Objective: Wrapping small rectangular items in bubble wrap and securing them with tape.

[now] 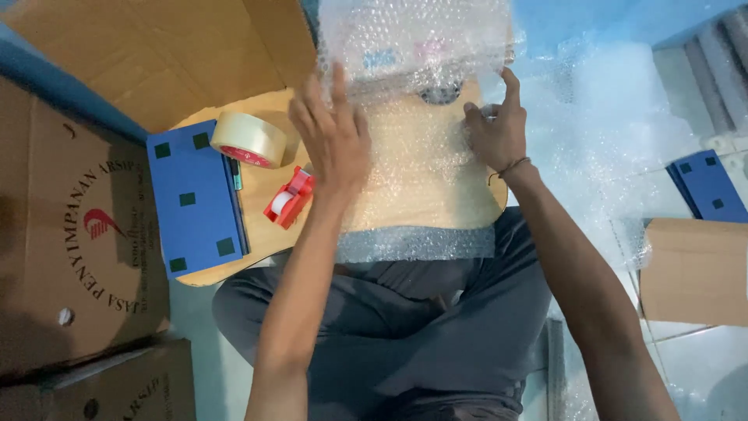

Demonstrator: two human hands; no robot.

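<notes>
Under both flat, open-fingered hands, left hand [335, 140] and right hand [496, 132], lies the bubble wrap [417, 168], pressed, not gripped.

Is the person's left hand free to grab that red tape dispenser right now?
Probably yes. The left hand lies flat on the bubble wrap, holding nothing, and the red tape dispenser sits uncovered just beside its wrist.

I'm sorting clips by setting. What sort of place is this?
Probably a home or small packing spot: bubble wrap under both hands on a lap board, a tape roll, and cardboard boxes around.
</notes>
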